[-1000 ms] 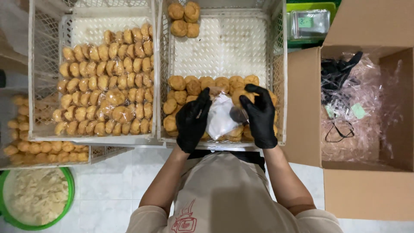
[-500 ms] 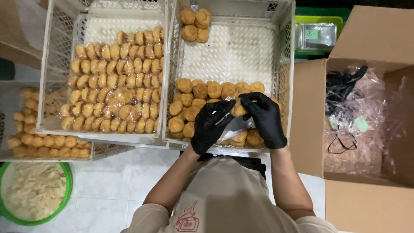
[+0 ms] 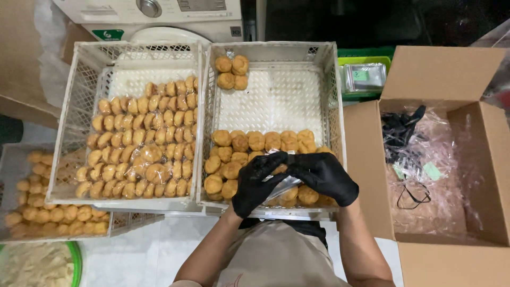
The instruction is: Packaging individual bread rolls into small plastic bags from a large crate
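While our gloved hands meet over the near end of the right crate [image 3: 333, 101], we pinch a small clear bag [image 3: 282, 184] between them: the left hand [image 3: 256, 183] grips it from the left with fingers curled, and the right hand [image 3: 322, 177] closes on it from the right, fingertips touching the left hand's. The bag sits just above the golden pastries [image 3: 249, 146] that fill the near rows of this crate; what it holds we cannot tell, since the gloves cover most of it. Four more pastries [image 3: 232, 72] lie well apart at the crate's far end, with bare white mesh between the two groups. Just beside it on the left stands a second crate [image 3: 79, 90], packed with rows of smaller pastries [image 3: 141, 141], some of them under clear wrap near the middle. Lower left, a third crate [image 3: 13, 157] shows more of the same, partly tucked under the second. At the bottom left corner a green bowl [image 3: 77, 255] holds pale dough [image 3: 32, 268]. To the right an open cardboard box [image 3: 451, 69] contains crumpled clear plastic [image 3: 446, 186] and a black tangle [image 3: 399, 133] near its far left corner. Beyond the crates stand a white machine [image 3: 149, 13] and a green bin [image 3: 366, 53] with a stack of clear bags [image 3: 364, 77] on it.
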